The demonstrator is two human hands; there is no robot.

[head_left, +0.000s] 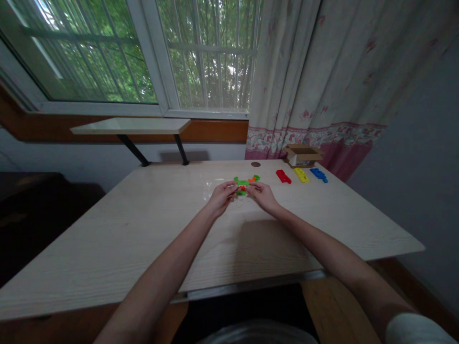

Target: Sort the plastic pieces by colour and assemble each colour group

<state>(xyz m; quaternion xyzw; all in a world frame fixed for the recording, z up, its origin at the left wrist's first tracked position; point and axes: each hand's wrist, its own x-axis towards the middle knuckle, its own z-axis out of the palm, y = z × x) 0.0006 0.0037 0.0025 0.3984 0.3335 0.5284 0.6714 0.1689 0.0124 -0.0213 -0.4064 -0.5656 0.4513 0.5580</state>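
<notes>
A person at a pale wood-grain table [107,248] pinches a small clump of bright green and orange plastic pieces [243,183] between two bare hands, near the middle of the table's far half. The left hand [222,198] comes in from the lower left, the right hand [263,197] from the lower right, and the curled fingers [230,187] of each appear closed on the clump from opposite sides. Its long axis runs roughly side to side, rising slightly to the right, where an orange tip [255,178] juts past the fingertips, placing that end nearer the right hand. Farther right lie a flat red plastic piece [283,176], a flat yellow plastic piece [301,175] and a flat blue plastic piece [319,175], with an open brown cardboard box [303,155] behind them and a small round brown disc [256,164] near the far edge. The fingers hide the clump's middle, so how the pieces join, and how many there are, cannot be made out. The box's contents are out of sight, and a white sleeve [418,329] is cut off at lower right
</notes>
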